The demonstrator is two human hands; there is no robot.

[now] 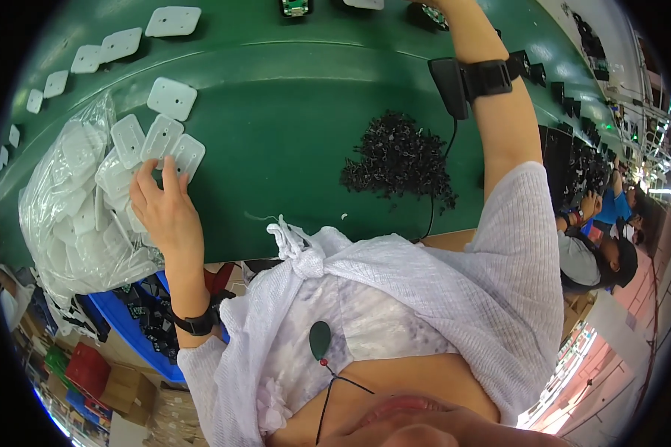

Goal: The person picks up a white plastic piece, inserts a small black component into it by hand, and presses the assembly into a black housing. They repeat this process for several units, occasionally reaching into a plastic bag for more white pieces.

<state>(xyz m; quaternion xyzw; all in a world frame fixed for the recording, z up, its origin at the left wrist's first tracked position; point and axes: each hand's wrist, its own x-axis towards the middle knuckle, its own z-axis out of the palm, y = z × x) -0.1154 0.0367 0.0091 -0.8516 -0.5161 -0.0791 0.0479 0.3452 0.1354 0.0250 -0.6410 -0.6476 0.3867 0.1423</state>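
My left hand [164, 212] rests at the edge of a pile of white plastic plates, its fingers bent but apart. Its fingertips touch a rounded white plate [191, 155]; I see no plate gripped. More plates fill a clear plastic bag [48, 216] to its left. My right arm stretches to the far side, and my right hand [446, 3] is mostly cut off by the top edge. Beside it is a part with a green circuit board [435, 16]; whether my fingers hold it is hidden.
A heap of small black parts [399, 160] lies on the green table [276, 149]. White plates [121, 45] sit spaced along the far strip, with another circuit-board part [296, 7]. Below the table edge is a blue bin [119, 320]. People [593, 257] work at the right.
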